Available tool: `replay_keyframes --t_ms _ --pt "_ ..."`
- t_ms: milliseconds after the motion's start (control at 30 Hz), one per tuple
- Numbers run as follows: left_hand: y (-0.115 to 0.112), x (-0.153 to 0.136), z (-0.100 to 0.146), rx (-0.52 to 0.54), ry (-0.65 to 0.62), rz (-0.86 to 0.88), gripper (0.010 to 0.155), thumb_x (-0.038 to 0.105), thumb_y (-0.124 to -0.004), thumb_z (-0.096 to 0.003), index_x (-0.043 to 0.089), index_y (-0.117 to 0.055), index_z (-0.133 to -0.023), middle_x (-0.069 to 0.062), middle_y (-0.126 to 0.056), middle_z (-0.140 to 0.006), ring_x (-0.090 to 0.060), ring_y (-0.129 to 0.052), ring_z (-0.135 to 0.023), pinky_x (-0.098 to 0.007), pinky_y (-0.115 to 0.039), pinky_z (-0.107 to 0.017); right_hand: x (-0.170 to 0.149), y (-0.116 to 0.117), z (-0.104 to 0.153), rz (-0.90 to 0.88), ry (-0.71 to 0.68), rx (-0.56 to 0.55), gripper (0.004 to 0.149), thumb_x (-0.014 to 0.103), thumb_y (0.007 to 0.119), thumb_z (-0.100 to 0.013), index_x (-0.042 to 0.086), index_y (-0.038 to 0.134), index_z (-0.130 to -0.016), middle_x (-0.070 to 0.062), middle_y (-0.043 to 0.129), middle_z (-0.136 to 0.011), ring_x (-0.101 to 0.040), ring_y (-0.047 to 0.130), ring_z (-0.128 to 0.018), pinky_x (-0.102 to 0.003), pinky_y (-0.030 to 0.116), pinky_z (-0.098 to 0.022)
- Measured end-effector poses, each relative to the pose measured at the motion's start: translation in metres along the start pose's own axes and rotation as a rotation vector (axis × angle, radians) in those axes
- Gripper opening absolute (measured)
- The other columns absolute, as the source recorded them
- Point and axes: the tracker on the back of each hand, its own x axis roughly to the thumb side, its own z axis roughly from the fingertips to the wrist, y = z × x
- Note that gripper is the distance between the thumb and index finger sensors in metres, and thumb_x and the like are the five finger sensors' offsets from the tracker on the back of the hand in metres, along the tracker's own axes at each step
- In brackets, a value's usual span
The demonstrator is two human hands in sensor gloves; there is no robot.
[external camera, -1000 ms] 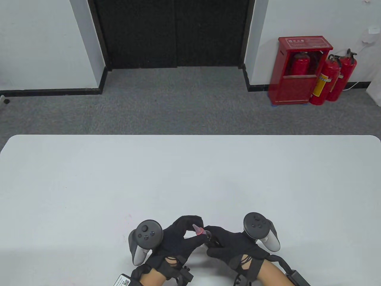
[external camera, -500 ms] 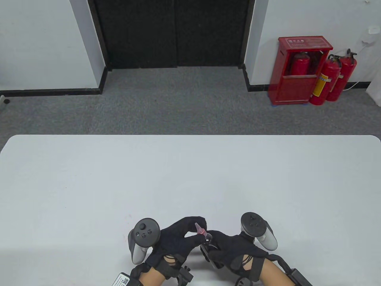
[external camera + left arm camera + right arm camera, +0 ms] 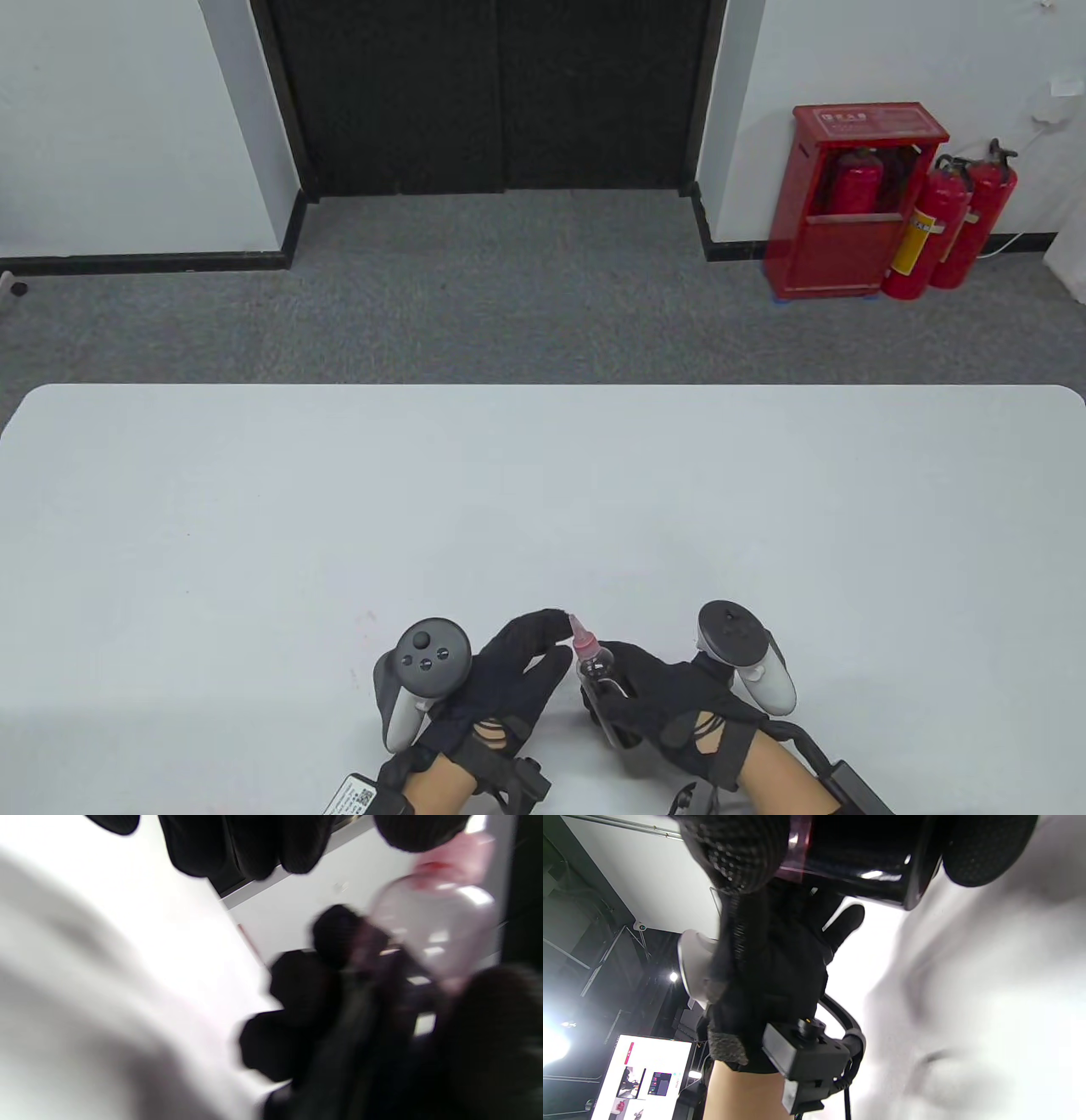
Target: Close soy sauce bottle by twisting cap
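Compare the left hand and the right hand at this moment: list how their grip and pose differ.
The right hand grips the soy sauce bottle around its body; the left hand holds nothing, its fingers loosely curled beside the red cap. In the table view the left hand's fingertips sit at or just off the cap, and contact cannot be told, while the right hand sits lower on the bottle. Both wear black gloves with a tracker on the back.

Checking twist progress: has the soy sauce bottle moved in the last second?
Yes. In the table view the soy sauce bottle now stands more upright, its red cap shifted right and toward the table's far edge.
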Motion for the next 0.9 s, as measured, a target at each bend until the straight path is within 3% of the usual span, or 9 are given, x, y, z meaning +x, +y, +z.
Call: replay_keyframes --t_ms 133,300,467,733,900 --pt "0.004 -0.006 -0.005 -0.069 0.07 -0.183 0.082 0.067 -0.067 -0.0447 0.027 -0.044 -0.112 0.001 -0.043 -0.123 -0.041 -0.049 -0.113 -0.07 -0.04 -0.072 -0.001 -0.008 0.002 -0.028 -0.014 -0.037 0.077 0.04 0.08 -0.043 0.014 0.044 -0.106 -0.017 0.065 -0.103 -0.051 0.073 -0.086 -0.064 0.071 -0.051" --pt "0.009 -0.004 -0.004 -0.062 0.072 -0.151 0.084 0.068 -0.069 -0.0441 0.027 -0.043 -0.113 0.001 -0.043 -0.123 -0.042 -0.048 -0.113 -0.07 -0.04 -0.072 -0.005 -0.013 0.0 -0.047 -0.012 -0.076 0.076 0.039 0.081 -0.042 0.015 0.046 -0.105 -0.017 0.066 -0.103 -0.051 0.072 -0.087 -0.065 0.07 -0.052" --pt "0.013 -0.003 -0.004 -0.058 0.089 -0.208 0.085 0.067 -0.069 -0.0439 0.024 -0.044 -0.113 -0.002 -0.042 -0.123 -0.043 -0.048 -0.112 -0.069 -0.041 -0.072 0.004 -0.023 -0.007 -0.148 -0.004 -0.195 0.077 0.035 0.083 -0.041 0.017 0.045 -0.105 -0.016 0.063 -0.106 -0.051 0.065 -0.092 -0.069 0.064 -0.058" --pt "0.01 -0.002 -0.005 -0.11 0.104 -0.21 0.087 0.069 -0.069 -0.0436 0.023 -0.044 -0.113 -0.003 -0.041 -0.123 -0.043 -0.049 -0.112 -0.069 -0.042 -0.071 0.032 -0.071 -0.066 -0.185 0.075 -0.398 0.076 0.031 0.085 -0.04 0.02 0.045 -0.103 -0.012 0.059 -0.107 -0.049 0.059 -0.097 -0.07 0.057 -0.064" --pt "0.01 -0.002 -0.005 -0.12 0.11 -0.201 0.087 0.069 -0.069 -0.0436 0.023 -0.044 -0.113 -0.004 -0.041 -0.123 -0.043 -0.049 -0.112 -0.069 -0.042 -0.071 0.019 -0.078 -0.101 -0.191 0.161 -0.544 0.075 0.03 0.09 -0.037 0.027 0.051 -0.1 -0.005 0.065 -0.106 -0.042 0.062 -0.102 -0.065 0.048 -0.069"
